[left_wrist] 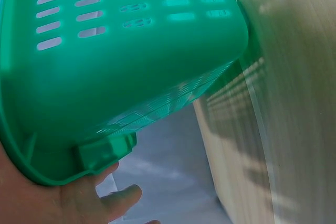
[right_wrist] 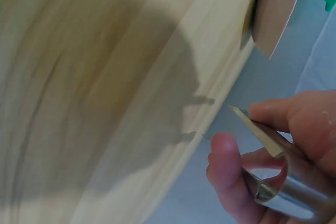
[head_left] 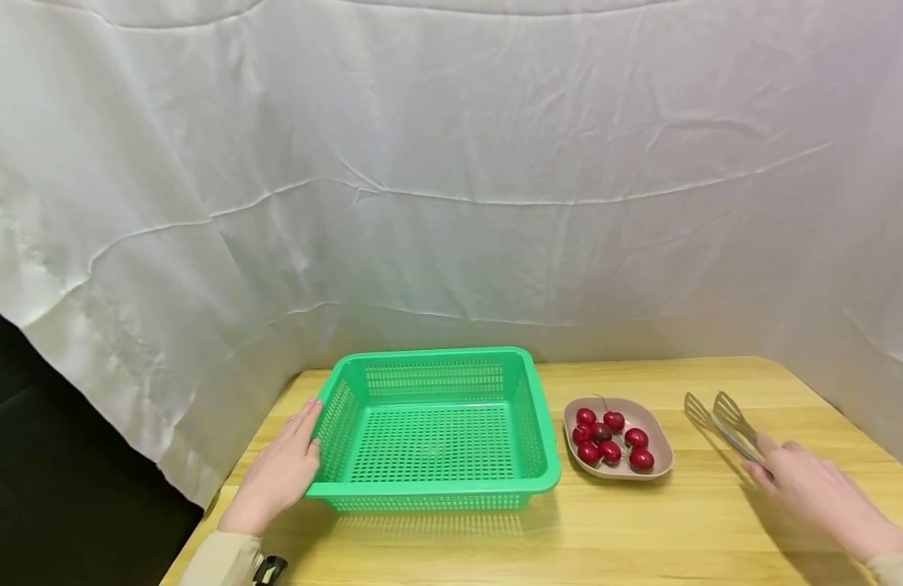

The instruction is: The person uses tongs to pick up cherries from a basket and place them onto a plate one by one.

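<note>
A green plastic basket point(head_left: 433, 488) with slotted sides stands on the table, and no objects show inside it. My left hand point(head_left: 279, 468) lies along its left rim; in the left wrist view the thumb and fingers point(left_wrist: 123, 203) reach around the rim's corner. At the right, my right hand point(head_left: 813, 488) holds a pair of metal tongs point(head_left: 737, 443) between thumb and fingers, their slotted ends apart and pointing away from me. Between basket and tongs sits a pinkish dish point(head_left: 660, 460) with several dark red cherries point(head_left: 608, 452), some with stems.
The light wood table point(head_left: 612, 537) carries all of these. White cloth point(head_left: 495, 203) hangs behind the table and along its sides. A dark area point(head_left: 71, 472) lies beyond the table's left edge.
</note>
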The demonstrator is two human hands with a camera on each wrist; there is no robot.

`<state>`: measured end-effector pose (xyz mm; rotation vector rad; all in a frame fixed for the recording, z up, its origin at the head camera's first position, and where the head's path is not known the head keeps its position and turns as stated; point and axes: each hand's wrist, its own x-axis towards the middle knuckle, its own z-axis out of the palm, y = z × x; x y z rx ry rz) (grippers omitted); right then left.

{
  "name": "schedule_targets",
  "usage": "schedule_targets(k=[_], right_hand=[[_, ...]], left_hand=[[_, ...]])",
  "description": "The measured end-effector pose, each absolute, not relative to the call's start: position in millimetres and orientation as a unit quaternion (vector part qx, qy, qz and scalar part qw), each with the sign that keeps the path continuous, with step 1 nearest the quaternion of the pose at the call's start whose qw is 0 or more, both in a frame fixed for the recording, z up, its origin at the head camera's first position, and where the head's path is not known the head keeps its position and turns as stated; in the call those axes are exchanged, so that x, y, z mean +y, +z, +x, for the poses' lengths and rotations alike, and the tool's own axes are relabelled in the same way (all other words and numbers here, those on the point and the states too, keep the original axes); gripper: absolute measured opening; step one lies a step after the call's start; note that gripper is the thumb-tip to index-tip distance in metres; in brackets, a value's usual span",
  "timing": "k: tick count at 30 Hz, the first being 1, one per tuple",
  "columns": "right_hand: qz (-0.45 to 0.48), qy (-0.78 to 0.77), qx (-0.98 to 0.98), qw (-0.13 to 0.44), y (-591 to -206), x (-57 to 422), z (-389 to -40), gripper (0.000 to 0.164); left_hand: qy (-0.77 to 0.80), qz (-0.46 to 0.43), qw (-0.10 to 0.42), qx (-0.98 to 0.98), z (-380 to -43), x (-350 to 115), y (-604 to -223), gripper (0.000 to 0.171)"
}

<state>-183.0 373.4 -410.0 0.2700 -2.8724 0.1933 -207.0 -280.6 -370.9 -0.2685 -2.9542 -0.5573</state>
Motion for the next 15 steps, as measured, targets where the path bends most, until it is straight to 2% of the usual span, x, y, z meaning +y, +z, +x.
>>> schedule_targets(k=[6, 12, 15], right_hand=[[0.093, 0.053, -0.988, 0.115, -414, 385, -182, 0.022], [0.071, 0.044, -0.993, 0.079, -410, 388, -183, 0.024], [0.063, 0.046, -0.996, 0.048, -409, 388, -184, 0.035]], left_hand=[[-0.189, -0.09, 0.059, -0.976, -207, -280, -371, 0.058], [-0.194, -0.092, 0.057, -0.975, -208, -282, -371, 0.058], [-0.198, -0.094, 0.053, -0.974, -208, -283, -370, 0.058]])
